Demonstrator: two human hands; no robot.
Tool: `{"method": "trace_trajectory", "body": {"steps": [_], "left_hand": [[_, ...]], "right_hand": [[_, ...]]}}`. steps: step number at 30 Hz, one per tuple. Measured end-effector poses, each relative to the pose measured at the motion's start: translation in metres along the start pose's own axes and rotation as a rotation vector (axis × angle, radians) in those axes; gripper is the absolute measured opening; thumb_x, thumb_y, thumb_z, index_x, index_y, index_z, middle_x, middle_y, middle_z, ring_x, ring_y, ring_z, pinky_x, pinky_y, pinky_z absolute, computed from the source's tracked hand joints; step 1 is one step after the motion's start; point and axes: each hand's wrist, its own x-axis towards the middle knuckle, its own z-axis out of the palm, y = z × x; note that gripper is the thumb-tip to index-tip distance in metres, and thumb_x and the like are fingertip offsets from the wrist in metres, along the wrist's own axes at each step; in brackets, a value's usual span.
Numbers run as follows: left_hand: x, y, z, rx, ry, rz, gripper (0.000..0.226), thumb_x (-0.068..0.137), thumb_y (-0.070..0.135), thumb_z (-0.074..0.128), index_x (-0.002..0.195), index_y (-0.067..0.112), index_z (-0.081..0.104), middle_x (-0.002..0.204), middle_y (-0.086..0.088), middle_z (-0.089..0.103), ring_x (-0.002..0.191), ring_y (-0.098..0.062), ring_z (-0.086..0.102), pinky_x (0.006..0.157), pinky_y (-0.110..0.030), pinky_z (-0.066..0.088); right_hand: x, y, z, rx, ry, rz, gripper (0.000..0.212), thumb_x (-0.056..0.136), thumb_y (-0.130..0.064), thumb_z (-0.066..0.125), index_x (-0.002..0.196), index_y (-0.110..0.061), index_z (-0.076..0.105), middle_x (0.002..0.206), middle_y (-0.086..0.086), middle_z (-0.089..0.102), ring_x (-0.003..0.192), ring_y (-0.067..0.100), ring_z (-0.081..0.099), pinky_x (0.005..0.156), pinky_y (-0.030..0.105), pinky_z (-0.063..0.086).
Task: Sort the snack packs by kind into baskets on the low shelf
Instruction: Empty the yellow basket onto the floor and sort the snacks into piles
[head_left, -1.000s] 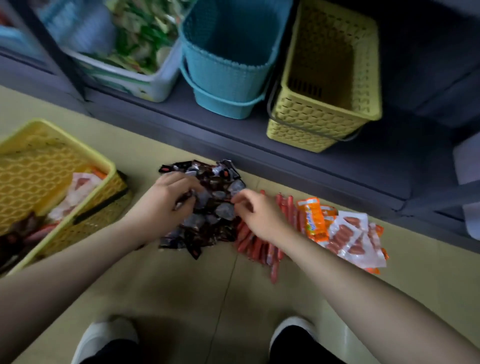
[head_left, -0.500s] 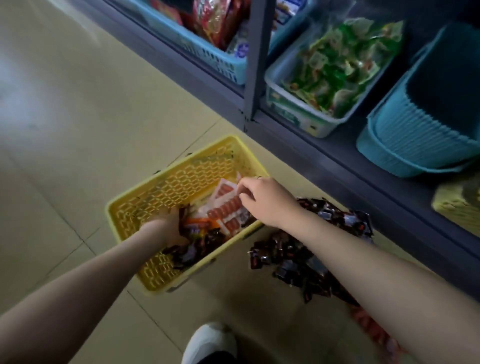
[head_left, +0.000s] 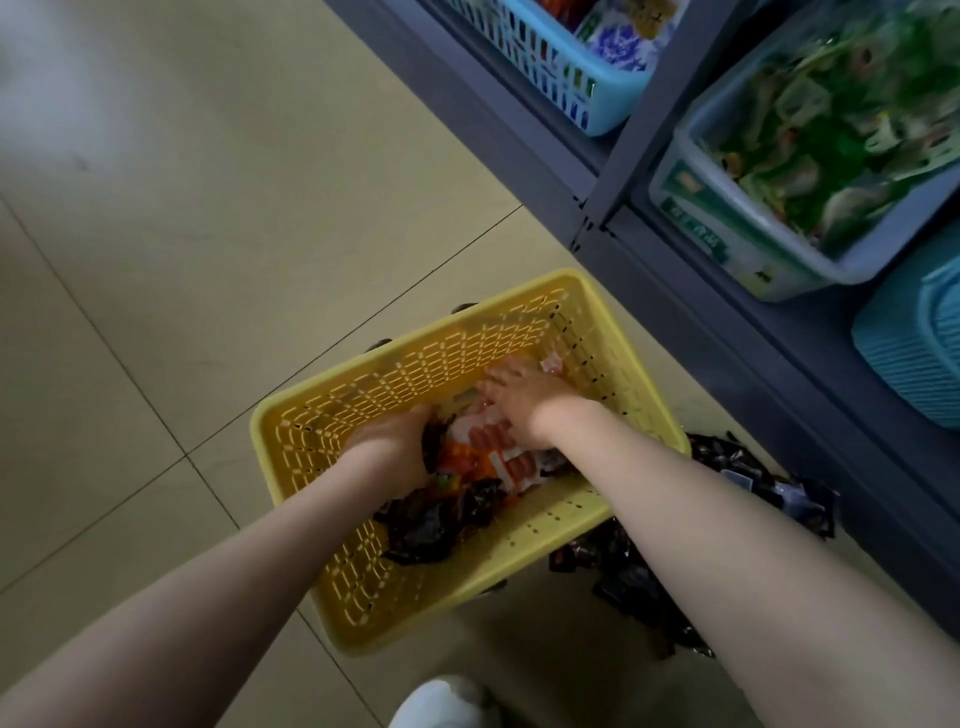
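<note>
The left hand (head_left: 387, 447) has its fingers curled into dark snack packs (head_left: 441, 519); whether they grip one cannot be told. The right hand (head_left: 524, 397) fingers lie spread, released, on white-and-orange sausage packs (head_left: 498, 452). Both reach inside a yellow basket (head_left: 467, 587) on the tiled floor (head_left: 208, 260). More dark packs (head_left: 769, 483) lie beside it, before the low shelf (head_left: 779, 364).

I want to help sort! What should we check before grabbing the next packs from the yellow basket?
1. Both hands in the basket: ok.
2. Left hand touching dark packs: ok.
3. Right hand on sausage packs: ok.
4. Firm grip on anything: cannot tell.
5. Kinds separated in the basket: not ok, still mixed.
6. Dark pile on the floor shelved: not ok.
</note>
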Motion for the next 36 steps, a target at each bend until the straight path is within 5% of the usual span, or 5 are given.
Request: {"method": "trace_trajectory", "body": {"steps": [8,14,21,31,36], "left_hand": [[-0.040,-0.006,-0.018,-0.414,0.262,0.222,0.059,0.086,0.019,0.063,0.139,0.028,0.037,0.127,0.000,0.056,0.109,-0.017,0.059,0.075,-0.025,0.056],[-0.048,0.004,-0.019,-0.919,0.110,0.225,0.039,0.089,0.016,0.055,0.119,0.041,0.050,0.103,0.015,0.053,0.096,-0.013,0.059,0.071,-0.031,0.058],[-0.069,0.024,-0.016,-1.608,-0.110,0.185,0.023,0.076,0.022,0.060,0.096,0.033,0.065,0.089,-0.003,0.074,0.085,-0.024,0.070,0.063,-0.035,0.054],[-0.111,0.135,0.021,-1.279,-0.082,0.608,0.027,0.079,0.016,0.066,0.098,0.034,0.068,0.088,0.009,0.073,0.084,-0.020,0.070,0.073,-0.034,0.059],[-0.079,0.184,0.092,-0.540,0.146,0.727,0.036,0.087,0.034,0.061,0.123,0.032,0.057,0.109,0.012,0.064,0.097,-0.002,0.061,0.084,-0.018,0.049]], "right_hand": [[0.013,-0.005,0.000,-0.421,0.067,-0.044,0.079,0.086,-0.035,0.060,0.147,-0.010,0.018,0.155,0.016,0.016,0.142,0.034,0.015,0.115,0.046,0.015],[-0.010,-0.008,-0.013,-0.440,0.097,-0.078,0.044,0.091,-0.031,0.054,0.128,-0.010,0.044,0.130,0.009,0.052,0.121,0.026,0.047,0.098,0.041,0.034],[-0.062,0.012,-0.047,0.204,0.387,0.125,0.017,0.086,-0.023,0.063,0.098,-0.013,0.056,0.107,0.009,0.062,0.095,0.030,0.059,0.071,0.033,0.047],[-0.194,0.095,0.035,1.997,0.990,0.114,0.022,0.092,-0.006,0.055,0.077,-0.022,0.053,0.051,-0.007,0.035,0.044,0.010,0.029,0.047,0.025,0.021],[-0.251,0.129,0.129,1.985,1.003,0.322,0.030,0.093,-0.005,0.053,0.071,-0.026,0.055,0.053,-0.007,0.039,0.049,0.013,0.035,0.046,0.026,0.031]]}}
